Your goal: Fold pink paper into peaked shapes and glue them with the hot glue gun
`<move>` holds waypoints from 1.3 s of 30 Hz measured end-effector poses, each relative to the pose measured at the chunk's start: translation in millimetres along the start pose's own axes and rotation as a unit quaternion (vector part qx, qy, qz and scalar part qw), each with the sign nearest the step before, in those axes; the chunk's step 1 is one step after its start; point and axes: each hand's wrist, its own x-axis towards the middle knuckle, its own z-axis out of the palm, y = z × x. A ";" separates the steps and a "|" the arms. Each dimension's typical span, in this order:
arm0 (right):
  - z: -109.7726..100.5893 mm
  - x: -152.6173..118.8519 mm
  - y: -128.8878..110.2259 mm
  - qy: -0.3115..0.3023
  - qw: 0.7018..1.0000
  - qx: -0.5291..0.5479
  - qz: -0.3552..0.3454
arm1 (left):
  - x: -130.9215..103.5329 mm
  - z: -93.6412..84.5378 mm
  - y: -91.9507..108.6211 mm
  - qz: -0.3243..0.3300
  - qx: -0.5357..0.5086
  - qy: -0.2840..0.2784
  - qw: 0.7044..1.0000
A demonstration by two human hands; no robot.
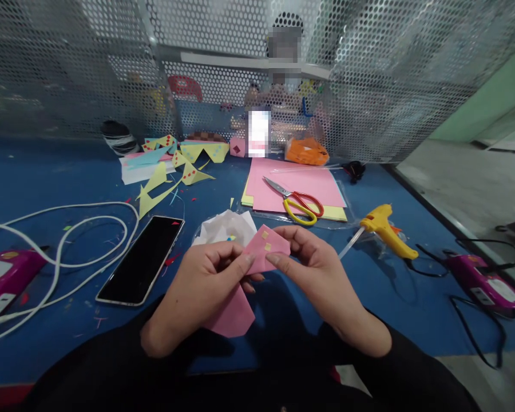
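Observation:
A pink paper cutout (pixel 234 315) with small yellow squares stuck on its upper part is held up over the near middle of the table. My left hand (pixel 203 286) pinches it between thumb and fingers, and its lower flap hangs below that hand. On the other side, my right hand (pixel 315 266) grips the upper right edge, thumb in front beside a yellow square. Just behind my hands lies a crumpled white paper (pixel 223 226) with tiny blue and yellow bits on it.
Scissors (pixel 300 200) rest on stacked pink and yellow sheets (pixel 261 177). A yellow glue gun (pixel 386 232) and a purple power strip (pixel 484 280) are at right. A phone (pixel 141 260), white cable (pixel 60 252) and yellow paper scraps (pixel 154 191) lie left. Behind stands perforated metal mesh (pixel 223 34).

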 end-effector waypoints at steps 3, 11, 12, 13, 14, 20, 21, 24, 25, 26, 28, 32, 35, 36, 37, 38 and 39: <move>0.4 -0.5 -1.1 -0.002 1.000 0.001 -0.004 | 0.0 0.8 1.1 0.000 0.001 0.002 1.000; 0.3 -2.7 -4.5 -0.002 0.998 0.056 0.002 | -1.0 -0.3 0.6 -0.006 0.004 0.018 1.000; 0.8 -2.6 -4.3 -0.001 0.999 0.043 0.002 | -1.1 -0.2 0.7 -0.006 0.005 0.016 1.000; 1.3 -2.5 -4.0 0.001 1.000 0.029 0.001 | -1.0 0.0 0.9 -0.007 0.006 0.015 1.000; 1.7 -2.4 -3.7 0.001 1.000 0.017 0.000 | -0.9 0.2 1.2 -0.007 0.006 0.013 1.000; -1.0 -3.4 -5.0 -0.004 0.999 0.035 0.007 | 0.8 1.1 1.9 -0.006 0.010 0.009 1.000; -1.5 -3.5 -5.3 -0.002 0.999 0.041 0.007 | 0.9 1.2 1.9 -0.007 0.013 0.010 1.000; -1.7 -3.0 -5.2 0.004 1.000 0.030 0.007 | 0.4 1.8 2.2 -0.005 0.022 0.011 1.000; -1.2 -2.7 -4.9 0.004 1.000 0.021 0.005 | 0.1 2.1 2.4 -0.003 0.023 0.010 1.000; -0.7 -2.4 -4.7 0.003 1.000 0.013 0.003 | -0.3 2.4 2.6 -0.004 0.024 0.008 1.000; 0.0 -2.1 -4.5 0.000 1.000 0.003 0.001 | -0.8 2.8 3.0 -0.008 0.025 0.003 1.000; -0.9 -2.7 -6.6 0.000 1.000 -0.003 0.001 | -1.1 2.7 3.2 -0.003 0.037 0.002 0.999; -1.6 -3.0 -7.7 0.015 1.000 -0.009 -0.006 | -1.0 2.7 2.4 0.005 0.052 0.003 0.999; -1.5 -2.9 -7.6 0.022 1.000 -0.009 -0.008 | -1.1 2.8 1.9 0.004 0.051 0.000 0.999; -1.4 -2.7 -7.2 0.027 1.000 -0.009 -0.010 | -1.2 3.0 1.4 0.001 0.047 -0.004 0.999; -1.2 -2.5 -6.6 0.029 0.999 -0.011 -0.011 | -1.4 3.2 0.9 -0.003 0.041 -0.010 0.999; -1.1 -2.5 -6.1 0.028 0.999 -0.014 -0.011 | -1.6 3.4 0.5 -0.007 0.037 -0.016 0.999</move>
